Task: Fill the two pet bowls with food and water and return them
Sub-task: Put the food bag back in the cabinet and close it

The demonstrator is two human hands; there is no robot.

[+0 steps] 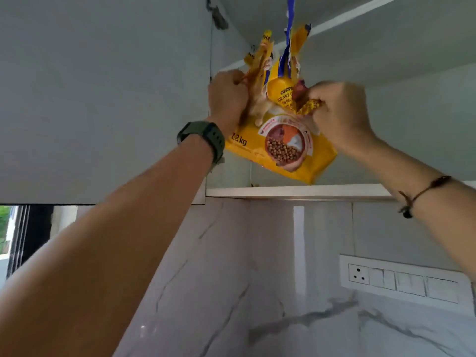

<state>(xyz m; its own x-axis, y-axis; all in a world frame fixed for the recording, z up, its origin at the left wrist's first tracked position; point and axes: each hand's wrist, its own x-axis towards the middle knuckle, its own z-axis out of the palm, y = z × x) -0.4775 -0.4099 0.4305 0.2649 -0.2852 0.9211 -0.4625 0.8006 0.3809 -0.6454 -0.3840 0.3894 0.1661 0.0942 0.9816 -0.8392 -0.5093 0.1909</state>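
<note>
Overhead, both arms reach up: the left hand [228,99] and right hand [340,112] each pinch a crumpled upper side of the yellow plastic pet-food bag [280,148], hanging upright between them, base just above the white cupboard shelf [296,191].

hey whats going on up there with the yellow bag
A person is reaching up into an open wall cabinet with both arms. The left hand and the right hand each grip a side of a yellow pet food bag, held just above the shelf edge. No bowls are in view.
</note>
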